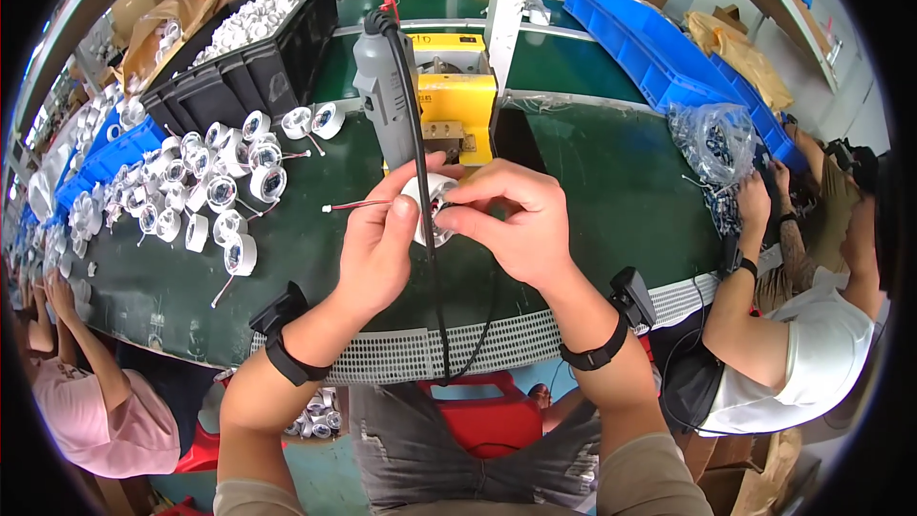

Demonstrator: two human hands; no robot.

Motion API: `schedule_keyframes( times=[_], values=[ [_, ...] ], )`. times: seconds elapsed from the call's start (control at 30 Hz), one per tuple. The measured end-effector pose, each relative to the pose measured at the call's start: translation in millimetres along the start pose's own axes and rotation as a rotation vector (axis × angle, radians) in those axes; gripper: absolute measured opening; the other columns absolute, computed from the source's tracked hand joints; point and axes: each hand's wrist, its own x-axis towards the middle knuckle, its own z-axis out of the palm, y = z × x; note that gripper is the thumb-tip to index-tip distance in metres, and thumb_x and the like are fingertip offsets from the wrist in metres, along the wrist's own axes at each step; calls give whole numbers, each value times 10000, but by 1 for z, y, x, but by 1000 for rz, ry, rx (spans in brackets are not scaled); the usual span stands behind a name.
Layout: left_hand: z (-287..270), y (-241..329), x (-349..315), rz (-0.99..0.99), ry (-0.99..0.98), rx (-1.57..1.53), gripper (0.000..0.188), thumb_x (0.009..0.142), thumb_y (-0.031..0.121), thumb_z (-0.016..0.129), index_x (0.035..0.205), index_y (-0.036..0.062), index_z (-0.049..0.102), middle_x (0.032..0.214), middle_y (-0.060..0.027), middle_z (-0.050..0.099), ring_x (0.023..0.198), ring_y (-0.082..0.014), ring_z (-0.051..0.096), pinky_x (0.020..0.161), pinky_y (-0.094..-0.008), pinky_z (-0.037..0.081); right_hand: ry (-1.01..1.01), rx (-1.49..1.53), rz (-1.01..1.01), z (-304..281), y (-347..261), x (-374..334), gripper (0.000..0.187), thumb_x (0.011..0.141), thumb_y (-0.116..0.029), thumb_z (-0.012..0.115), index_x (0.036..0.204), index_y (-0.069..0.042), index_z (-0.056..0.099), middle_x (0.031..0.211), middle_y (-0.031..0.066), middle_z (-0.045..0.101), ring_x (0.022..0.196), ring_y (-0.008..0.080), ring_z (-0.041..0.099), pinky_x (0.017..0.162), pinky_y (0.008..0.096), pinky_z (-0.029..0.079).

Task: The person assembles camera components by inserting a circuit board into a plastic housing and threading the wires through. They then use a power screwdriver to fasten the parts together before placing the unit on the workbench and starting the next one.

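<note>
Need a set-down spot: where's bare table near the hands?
Right: green table between the right hand and plastic bag. Left: a smaller patch between the left hand and white units; a wire juts over it. Crowded: among those units, and beyond the hands at the yellow machine.

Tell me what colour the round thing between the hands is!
The round thing is white outside, best seen in the head view.

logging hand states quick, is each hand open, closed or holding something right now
Left hand: closed, holding a white round part.
Right hand: at the part's open side; whether it grips anything cannot be told.
</note>
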Motion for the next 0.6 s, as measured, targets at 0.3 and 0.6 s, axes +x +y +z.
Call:
schedule_keyframes(
  times=[0.3,0.6],
  values=[
    [6,1,-4,-40,-77,31,603,1030,396,285,1482,37,112,1389,-135,407,1288,-220,409,1067,-360,331,155,-132,-63,15,9,-1,326,674,40,786,956,-30,637,961,45,536,778,121,557,672,259,473],
    [12,11,1,-140,-91,193,603,1001,317,439,1472,33,194,1290,-130,477,1196,-227,506,1009,-381,422,126,284,231,4,10,0,290,788,63,706,1048,8,591,985,65,602,885,134,637,782,266,523]
  ],
)
